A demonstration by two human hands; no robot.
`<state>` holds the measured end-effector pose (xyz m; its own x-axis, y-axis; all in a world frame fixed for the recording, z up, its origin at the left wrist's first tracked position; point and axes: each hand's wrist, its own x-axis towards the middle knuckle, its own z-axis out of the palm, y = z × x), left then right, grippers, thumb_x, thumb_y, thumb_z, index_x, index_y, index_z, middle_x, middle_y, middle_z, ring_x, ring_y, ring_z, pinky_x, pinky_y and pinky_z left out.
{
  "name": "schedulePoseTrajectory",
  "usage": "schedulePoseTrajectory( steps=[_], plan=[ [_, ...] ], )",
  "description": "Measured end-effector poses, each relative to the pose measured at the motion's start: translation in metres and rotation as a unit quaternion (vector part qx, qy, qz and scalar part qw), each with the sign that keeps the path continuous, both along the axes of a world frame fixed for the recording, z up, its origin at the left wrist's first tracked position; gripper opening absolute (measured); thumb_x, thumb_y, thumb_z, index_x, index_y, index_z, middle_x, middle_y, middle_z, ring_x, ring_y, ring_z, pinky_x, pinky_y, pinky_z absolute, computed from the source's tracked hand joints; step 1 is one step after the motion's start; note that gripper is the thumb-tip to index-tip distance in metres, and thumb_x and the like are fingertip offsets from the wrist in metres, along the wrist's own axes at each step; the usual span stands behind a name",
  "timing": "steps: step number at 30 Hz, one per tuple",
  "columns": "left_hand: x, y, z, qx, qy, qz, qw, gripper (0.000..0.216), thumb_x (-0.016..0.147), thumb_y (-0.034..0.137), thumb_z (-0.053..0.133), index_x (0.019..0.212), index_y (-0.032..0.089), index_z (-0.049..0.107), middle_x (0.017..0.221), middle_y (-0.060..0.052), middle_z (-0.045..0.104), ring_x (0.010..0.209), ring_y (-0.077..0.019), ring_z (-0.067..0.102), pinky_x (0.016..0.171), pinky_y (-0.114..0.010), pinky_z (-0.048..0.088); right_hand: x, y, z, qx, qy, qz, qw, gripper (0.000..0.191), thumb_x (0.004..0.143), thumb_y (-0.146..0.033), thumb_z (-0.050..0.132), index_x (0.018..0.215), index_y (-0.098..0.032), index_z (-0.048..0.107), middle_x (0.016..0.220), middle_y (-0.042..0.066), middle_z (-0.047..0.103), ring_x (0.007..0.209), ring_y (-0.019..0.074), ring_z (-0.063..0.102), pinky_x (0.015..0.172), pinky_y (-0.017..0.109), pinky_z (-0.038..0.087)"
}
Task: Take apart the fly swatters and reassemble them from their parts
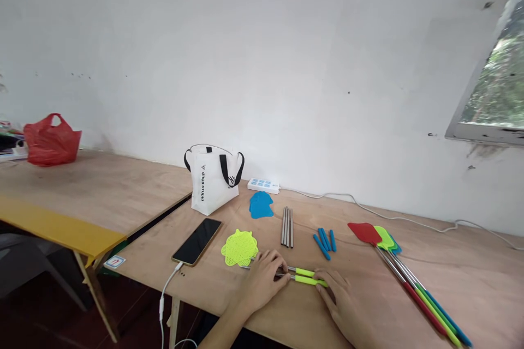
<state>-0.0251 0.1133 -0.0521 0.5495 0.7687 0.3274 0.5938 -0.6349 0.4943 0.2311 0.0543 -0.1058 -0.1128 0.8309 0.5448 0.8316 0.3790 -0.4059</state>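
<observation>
Two metal rods with yellow-green handles (pixel 305 280) lie side by side near the table's front edge. My left hand (pixel 266 275) is closed over the metal part of the rods, covering much of it. Against the handles' right ends, my right hand (pixel 338 300) has its thumb and fingers closed around them. Left of my left hand is a stack of yellow-green perforated fly swatter heads (pixel 239 248). Blue swatter heads (pixel 261 205), several bare metal tubes (pixel 287 227) and several blue handles (pixel 324 242) lie beyond my hands.
Assembled fly swatters (pixel 405 270) in red, green and blue lie at right. A phone (pixel 197 241) with a white cable (pixel 161 305) lies at left. Behind stand a white bag (pixel 213 182) and a power strip (pixel 263 185). A red plastic bag (pixel 53 142) sits on the neighbouring table (pixel 123 185).
</observation>
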Motion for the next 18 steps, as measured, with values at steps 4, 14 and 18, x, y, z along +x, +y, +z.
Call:
schedulePoseTrajectory(
  steps=[4,14,18],
  plan=[
    [0.0,0.0,-0.005,0.011,0.007,0.003,1.0,0.007,0.099,0.029,0.059,0.101,0.023,0.057,0.109,-0.001,0.064,0.106,-0.0229,0.056,0.093,-0.036,0.037,-0.005,-0.002,0.003,0.022,-0.022,-0.002,1.0,0.022,0.099,-0.028,0.05,0.113,-0.031,0.067,0.115,0.003,0.073,0.107,0.0222,0.07,0.094,0.041,0.055],
    [0.0,-0.002,0.0,0.018,0.031,-0.006,0.999,0.008,0.101,0.03,0.057,0.106,0.024,0.058,0.113,-0.001,0.063,0.109,-0.0232,0.055,0.095,-0.036,0.037,0.0,-0.004,0.01,0.121,0.079,-0.112,0.983,0.02,0.077,-0.014,0.042,0.074,-0.025,0.058,0.081,0.004,0.061,0.069,0.0183,0.059,0.061,0.029,0.048],
    [0.0,-0.002,0.001,0.017,0.033,-0.003,0.999,0.007,0.101,0.029,0.056,0.105,0.024,0.058,0.113,-0.001,0.063,0.109,-0.0228,0.055,0.095,-0.036,0.037,-0.003,-0.006,0.016,0.134,0.089,-0.098,0.982,0.014,0.073,-0.016,0.043,0.064,-0.026,0.045,0.064,-0.001,0.049,0.053,0.0148,0.045,0.051,0.026,0.038]
  ],
)
